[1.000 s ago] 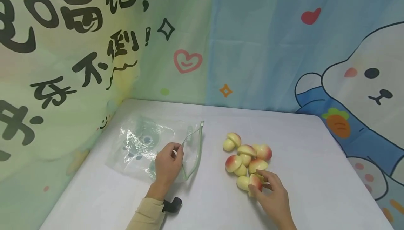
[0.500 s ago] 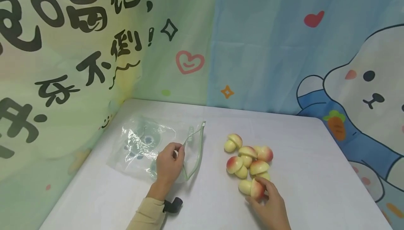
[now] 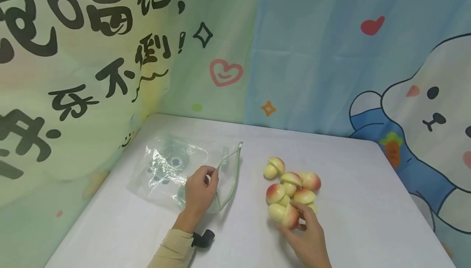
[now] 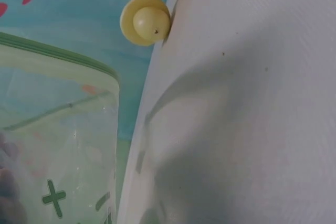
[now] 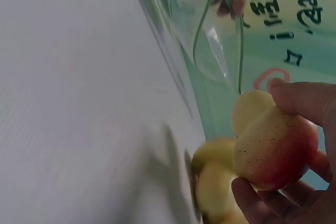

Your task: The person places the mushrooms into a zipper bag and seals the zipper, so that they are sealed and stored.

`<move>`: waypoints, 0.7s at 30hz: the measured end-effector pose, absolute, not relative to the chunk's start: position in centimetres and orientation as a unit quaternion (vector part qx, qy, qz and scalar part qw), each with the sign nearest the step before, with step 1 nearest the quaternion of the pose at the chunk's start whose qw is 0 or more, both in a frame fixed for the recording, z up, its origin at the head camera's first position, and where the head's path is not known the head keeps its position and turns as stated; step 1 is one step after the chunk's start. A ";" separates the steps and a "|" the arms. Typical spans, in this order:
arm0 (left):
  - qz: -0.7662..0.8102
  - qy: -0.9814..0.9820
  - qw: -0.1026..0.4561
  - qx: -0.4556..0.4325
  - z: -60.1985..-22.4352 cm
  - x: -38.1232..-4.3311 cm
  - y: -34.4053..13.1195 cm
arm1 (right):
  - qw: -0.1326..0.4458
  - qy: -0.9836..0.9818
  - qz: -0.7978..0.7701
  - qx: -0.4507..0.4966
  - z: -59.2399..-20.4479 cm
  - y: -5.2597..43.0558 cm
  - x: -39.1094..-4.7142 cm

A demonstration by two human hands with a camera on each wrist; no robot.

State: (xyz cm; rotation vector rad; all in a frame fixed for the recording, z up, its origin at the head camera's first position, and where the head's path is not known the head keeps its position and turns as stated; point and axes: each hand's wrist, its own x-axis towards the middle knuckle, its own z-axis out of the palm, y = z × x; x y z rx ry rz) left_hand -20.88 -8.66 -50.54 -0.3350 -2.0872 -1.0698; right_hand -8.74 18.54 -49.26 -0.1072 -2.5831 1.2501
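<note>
Handling of a mushroom-shaped piece beside a clear bag. The right hand [image 3: 307, 235] is partly closed, thumb and fingers gripping the red-and-yellow cap of the piece [image 3: 285, 215], whose pale stem points toward the bag [image 3: 151, 174]. In the right wrist view the piece appears raised off the surface [image 3: 357, 186], so the hold looks secure. The left hand [image 3: 201, 190] pinches one edge of the bag's mouth between thumb and fingertips, and the green rim stands parted on the side facing the pieces. Five other pieces [image 3: 275, 193] lie grouped on the surface, just beyond the held one.

Good practice, as judged here: grip the cap rather than the stem, since its rounded face is smooth and a loose hold could let it roll out; lift enough to pass over the neighbouring pieces without knocking them; lead with the stem; and keep the pinched edge steady, because the thin film could sag and narrow the mouth.

Compared with the view half a second ago, the right hand and its piece have shifted toward the bag, the piece now overlapping the nearest red-capped neighbour in the head view; the left hand keeps its pinch, and the grouped pieces lie as they did
</note>
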 end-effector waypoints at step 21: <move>-0.409 -0.816 0.382 -0.144 -50.5 -20.7 -8.7 | 0.112 -0.799 0.588 0.055 -48.9 8.3 -17.5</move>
